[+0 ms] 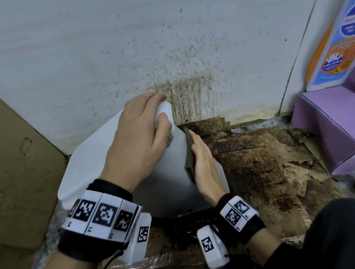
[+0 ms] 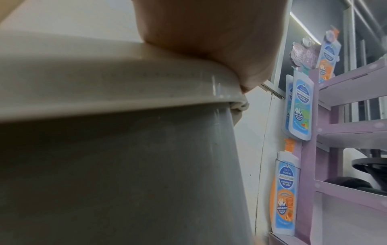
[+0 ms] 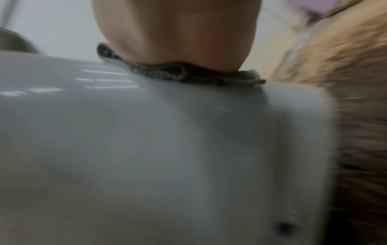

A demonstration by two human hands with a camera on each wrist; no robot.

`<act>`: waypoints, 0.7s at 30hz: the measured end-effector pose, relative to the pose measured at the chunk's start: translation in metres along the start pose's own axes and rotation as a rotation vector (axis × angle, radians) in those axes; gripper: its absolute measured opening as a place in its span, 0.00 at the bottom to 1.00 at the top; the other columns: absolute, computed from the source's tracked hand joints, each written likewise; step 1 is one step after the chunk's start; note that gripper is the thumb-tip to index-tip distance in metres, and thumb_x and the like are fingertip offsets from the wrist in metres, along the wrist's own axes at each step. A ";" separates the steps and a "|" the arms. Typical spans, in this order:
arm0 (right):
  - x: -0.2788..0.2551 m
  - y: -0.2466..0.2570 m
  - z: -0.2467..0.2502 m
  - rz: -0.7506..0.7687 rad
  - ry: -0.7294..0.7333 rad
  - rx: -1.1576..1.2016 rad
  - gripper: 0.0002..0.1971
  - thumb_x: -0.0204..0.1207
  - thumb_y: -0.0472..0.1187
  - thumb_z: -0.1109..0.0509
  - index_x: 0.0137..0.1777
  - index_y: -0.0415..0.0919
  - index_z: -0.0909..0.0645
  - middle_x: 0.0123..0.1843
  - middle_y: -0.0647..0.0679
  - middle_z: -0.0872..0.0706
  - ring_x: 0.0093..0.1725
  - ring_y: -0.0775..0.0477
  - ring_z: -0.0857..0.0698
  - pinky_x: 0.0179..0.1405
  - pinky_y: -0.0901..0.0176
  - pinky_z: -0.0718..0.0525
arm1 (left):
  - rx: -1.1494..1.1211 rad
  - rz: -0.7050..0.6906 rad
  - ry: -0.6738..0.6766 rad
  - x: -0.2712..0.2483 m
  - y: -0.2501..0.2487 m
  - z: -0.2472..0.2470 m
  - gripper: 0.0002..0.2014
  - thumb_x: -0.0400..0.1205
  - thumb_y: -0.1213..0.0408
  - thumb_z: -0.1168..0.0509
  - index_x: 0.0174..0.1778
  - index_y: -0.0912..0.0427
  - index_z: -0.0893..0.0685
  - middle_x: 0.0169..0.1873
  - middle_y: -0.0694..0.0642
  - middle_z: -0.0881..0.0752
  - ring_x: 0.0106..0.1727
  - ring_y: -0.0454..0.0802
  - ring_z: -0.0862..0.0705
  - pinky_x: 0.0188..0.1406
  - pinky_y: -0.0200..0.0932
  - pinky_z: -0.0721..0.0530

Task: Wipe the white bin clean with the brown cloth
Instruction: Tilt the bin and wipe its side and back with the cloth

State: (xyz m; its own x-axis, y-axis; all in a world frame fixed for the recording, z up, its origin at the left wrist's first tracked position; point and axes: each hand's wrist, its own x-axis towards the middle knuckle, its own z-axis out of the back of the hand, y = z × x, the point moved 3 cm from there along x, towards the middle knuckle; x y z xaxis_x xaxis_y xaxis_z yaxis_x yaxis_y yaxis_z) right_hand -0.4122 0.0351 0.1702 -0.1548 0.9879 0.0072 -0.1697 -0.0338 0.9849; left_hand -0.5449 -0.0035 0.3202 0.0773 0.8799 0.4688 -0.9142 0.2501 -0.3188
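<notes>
The white bin leans tilted in front of the wall, its pale side facing me. My left hand grips its upper rim corner, fingers curled over the edge; the left wrist view shows that hand on the rim above the bin's grey wall. My right hand lies flat with straight fingers and presses the brown cloth against the bin's right side. In the blurred right wrist view the folded cloth sits squeezed between my palm and the bin.
A brown-stained white wall stands right behind the bin. Dirty, torn cardboard covers the floor to the right. A cardboard box is at the left, a purple shelf with soap-bottle displays at the right.
</notes>
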 end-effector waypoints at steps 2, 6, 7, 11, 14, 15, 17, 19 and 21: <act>-0.002 0.033 -0.016 0.067 0.034 0.109 0.30 0.86 0.61 0.57 0.88 0.64 0.39 0.90 0.63 0.40 0.88 0.64 0.44 0.90 0.46 0.44 | 0.003 -0.012 -0.003 0.000 -0.003 -0.002 0.22 0.90 0.57 0.50 0.78 0.60 0.24 0.74 0.55 0.23 0.77 0.50 0.30 0.78 0.42 0.35; -0.014 0.057 -0.023 0.238 0.039 0.049 0.27 0.91 0.57 0.58 0.89 0.59 0.43 0.91 0.62 0.42 0.89 0.65 0.47 0.90 0.48 0.45 | -0.006 -0.010 -0.004 0.001 -0.002 -0.002 0.22 0.90 0.58 0.49 0.78 0.60 0.24 0.73 0.54 0.23 0.76 0.50 0.29 0.77 0.41 0.35; -0.016 0.051 -0.019 0.280 0.028 0.031 0.26 0.92 0.53 0.55 0.89 0.57 0.42 0.91 0.62 0.41 0.89 0.65 0.46 0.90 0.48 0.45 | -0.005 -0.009 0.000 0.001 -0.001 -0.002 0.22 0.90 0.57 0.49 0.78 0.59 0.24 0.74 0.54 0.23 0.76 0.50 0.29 0.77 0.42 0.34; -0.013 -0.007 0.004 0.203 0.003 -0.034 0.25 0.92 0.54 0.50 0.88 0.59 0.38 0.88 0.66 0.38 0.87 0.67 0.44 0.90 0.48 0.44 | -0.021 0.005 0.015 0.002 0.003 -0.001 0.23 0.90 0.55 0.50 0.78 0.57 0.24 0.74 0.53 0.24 0.77 0.49 0.30 0.77 0.43 0.34; -0.015 -0.063 0.026 -0.014 -0.017 -0.056 0.26 0.90 0.59 0.47 0.87 0.64 0.39 0.85 0.73 0.39 0.84 0.72 0.44 0.90 0.45 0.45 | -0.039 0.013 0.006 0.001 0.005 0.001 0.23 0.90 0.55 0.50 0.78 0.56 0.24 0.75 0.51 0.24 0.77 0.47 0.31 0.77 0.40 0.35; -0.015 -0.078 0.032 -0.077 -0.020 -0.049 0.25 0.91 0.58 0.46 0.88 0.64 0.40 0.84 0.73 0.40 0.84 0.70 0.44 0.90 0.43 0.46 | -0.043 0.014 0.005 0.000 0.005 0.001 0.23 0.90 0.55 0.50 0.78 0.56 0.24 0.75 0.51 0.24 0.77 0.47 0.31 0.77 0.40 0.35; -0.015 -0.093 0.039 -0.165 -0.024 -0.018 0.25 0.92 0.56 0.46 0.88 0.63 0.41 0.85 0.69 0.40 0.86 0.64 0.45 0.90 0.42 0.47 | -0.048 0.013 0.009 0.001 0.002 0.001 0.23 0.90 0.54 0.50 0.78 0.56 0.24 0.75 0.51 0.24 0.77 0.47 0.31 0.77 0.41 0.34; -0.013 -0.097 0.042 -0.212 -0.028 0.016 0.25 0.92 0.55 0.46 0.88 0.62 0.40 0.89 0.63 0.41 0.88 0.59 0.44 0.90 0.43 0.45 | -0.047 0.009 0.017 0.002 -0.001 -0.001 0.23 0.90 0.54 0.50 0.79 0.57 0.24 0.75 0.51 0.24 0.78 0.47 0.31 0.77 0.41 0.35; -0.011 -0.100 0.043 -0.229 -0.052 0.038 0.25 0.90 0.55 0.45 0.87 0.62 0.37 0.89 0.60 0.37 0.87 0.55 0.39 0.89 0.41 0.41 | -0.041 0.005 0.022 0.002 -0.006 -0.004 0.23 0.90 0.55 0.49 0.79 0.57 0.24 0.75 0.51 0.24 0.78 0.47 0.32 0.76 0.37 0.37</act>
State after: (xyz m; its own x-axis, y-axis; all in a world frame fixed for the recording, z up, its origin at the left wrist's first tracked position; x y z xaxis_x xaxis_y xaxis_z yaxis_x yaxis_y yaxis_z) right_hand -0.3518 0.0342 0.0793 -0.0658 0.9757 -0.2089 -0.1574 0.1966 0.9678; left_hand -0.5382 -0.0014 0.3202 0.0815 0.8899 0.4487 -0.8977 0.2612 -0.3549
